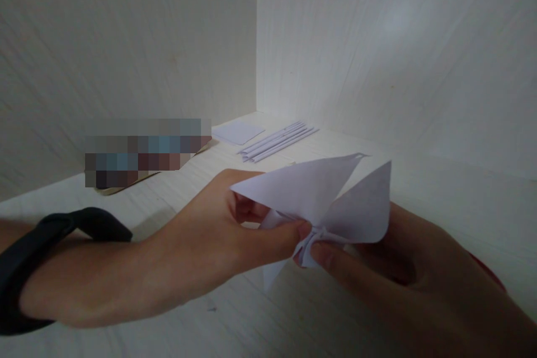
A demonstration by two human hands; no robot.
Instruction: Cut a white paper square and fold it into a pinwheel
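White laminate desk [440, 190] sits in a corner; its far-left part is blurred out, unreadable. Open surface lies right of the hands. Left hand [201, 246], black wristband [37, 257] on the forearm, reaches in from the left, thumb and fingers pinched on the folded paper model [331, 196] at its waist. Right hand [403, 274], partly cut off at the lower right, pinches the same spot from below. Model is held above the desk, two flaps spread upward. Folded paper strips [277, 142] and a small paper square [238, 132] lie near the back wall.
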